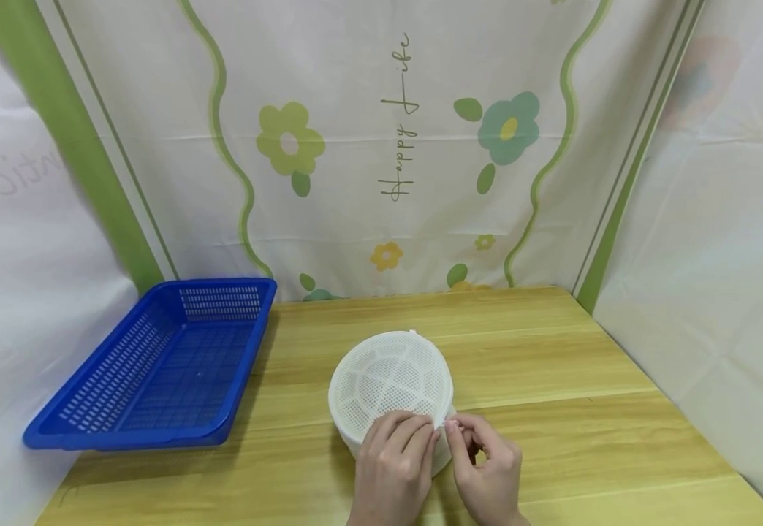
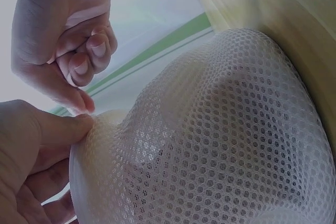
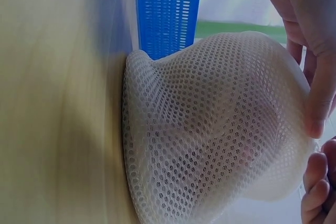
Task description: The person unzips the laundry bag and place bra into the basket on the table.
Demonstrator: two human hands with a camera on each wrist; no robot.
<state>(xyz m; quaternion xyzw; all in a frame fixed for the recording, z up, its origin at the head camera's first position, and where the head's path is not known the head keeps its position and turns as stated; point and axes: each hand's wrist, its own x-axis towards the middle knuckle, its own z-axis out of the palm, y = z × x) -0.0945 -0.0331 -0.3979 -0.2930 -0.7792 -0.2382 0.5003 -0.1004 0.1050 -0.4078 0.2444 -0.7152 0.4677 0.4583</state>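
A round white mesh laundry bag (image 1: 381, 376) stands on the table, its flat top tilted toward me. Through the left wrist view its netted side (image 2: 226, 135) looks dented and wrinkled. My left hand (image 1: 391, 464) holds the near rim of the top, fingers over the edge and thumb pressed to the side. Just to the right, my right hand (image 1: 487, 464) pinches the rim between thumb and index finger, its other fingers curled. Whatever small part lies in that pinch is hidden by the fingertips. Both hands nearly touch at the rim.
A blue plastic basket (image 1: 200, 372) with slotted walls stands on the left of the wood-grain table (image 1: 552, 409). Behind the table hangs a white cloth (image 1: 348, 212) with printed flowers, and pale sheets (image 1: 717, 292) enclose the sides.
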